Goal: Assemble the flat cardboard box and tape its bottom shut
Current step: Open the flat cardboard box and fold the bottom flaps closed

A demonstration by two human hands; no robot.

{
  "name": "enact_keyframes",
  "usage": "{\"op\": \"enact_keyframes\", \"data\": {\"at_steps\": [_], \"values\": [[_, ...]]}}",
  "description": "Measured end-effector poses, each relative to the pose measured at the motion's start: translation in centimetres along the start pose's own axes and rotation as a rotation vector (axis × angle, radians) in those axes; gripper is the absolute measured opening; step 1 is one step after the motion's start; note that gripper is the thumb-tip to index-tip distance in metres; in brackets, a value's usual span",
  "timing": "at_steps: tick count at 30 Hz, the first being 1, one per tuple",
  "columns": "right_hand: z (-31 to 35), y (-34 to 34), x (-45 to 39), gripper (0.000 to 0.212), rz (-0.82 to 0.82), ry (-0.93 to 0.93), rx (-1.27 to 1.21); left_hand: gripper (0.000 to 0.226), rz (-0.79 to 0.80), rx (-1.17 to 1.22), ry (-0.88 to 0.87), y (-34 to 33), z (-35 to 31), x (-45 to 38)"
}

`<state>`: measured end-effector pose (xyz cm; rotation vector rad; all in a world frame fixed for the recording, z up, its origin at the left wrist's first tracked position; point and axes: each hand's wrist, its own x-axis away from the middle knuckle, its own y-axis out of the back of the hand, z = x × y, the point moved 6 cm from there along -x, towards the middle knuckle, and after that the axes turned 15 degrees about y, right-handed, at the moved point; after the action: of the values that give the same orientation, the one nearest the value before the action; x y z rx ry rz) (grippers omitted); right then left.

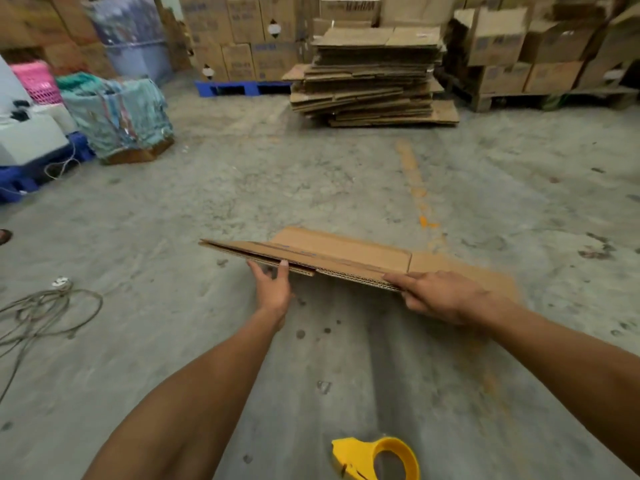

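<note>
Cardboard, folded flat, is held off the concrete floor [207, 188] in the middle of the view: the flat box [332, 252] lies nearly level, tilted slightly, its layered near edge turned toward the camera. That edge is gripped on the left by the left hand [273, 289], thumb on top and fingers underneath. On the right it is pinched by the right hand [440, 297], fingers laid along the top and thumb curled below. Both hands are closed on the box. A yellow tape dispenser [377, 459] is seen on the floor below the arms, well apart from the box. A tall stack of flattened boxes [374, 77] is set far behind, near a blue pallet [242, 88]. A loose cable [45, 313] is coiled on the floor at the left.
</note>
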<state>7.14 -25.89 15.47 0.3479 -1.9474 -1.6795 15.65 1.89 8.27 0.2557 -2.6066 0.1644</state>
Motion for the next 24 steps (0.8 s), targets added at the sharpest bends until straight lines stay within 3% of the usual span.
{"op": "enact_keyframes", "data": {"at_steps": [3, 11, 15, 20, 24], "values": [[-1.4, 2.4, 0.4, 0.052, -0.078, -0.001, 0.010, 0.088, 0.083, 0.113, -0.026, -1.6, -3.0, -0.2], [-4.5, 3.3, 6.2, 0.047, -0.269, 0.017, -0.157, 0.089, 0.021, 0.142, -0.058, -5.5, -9.8, 0.2], [-7.1, 2.3, 10.2, 0.056, -0.280, -0.132, -0.173, 0.091, 0.034, 0.039, -0.103, -7.0, -11.8, 0.4], [-9.6, 3.3, 12.1, 0.081, -0.209, -0.357, 0.044, 0.087, 0.026, -0.190, -0.192, -9.2, -13.8, 1.2], [-12.7, 8.5, 12.2, 0.079, -0.377, -0.478, 0.012, 0.081, -0.088, -0.382, -0.276, -9.6, -17.7, 1.9]]}}
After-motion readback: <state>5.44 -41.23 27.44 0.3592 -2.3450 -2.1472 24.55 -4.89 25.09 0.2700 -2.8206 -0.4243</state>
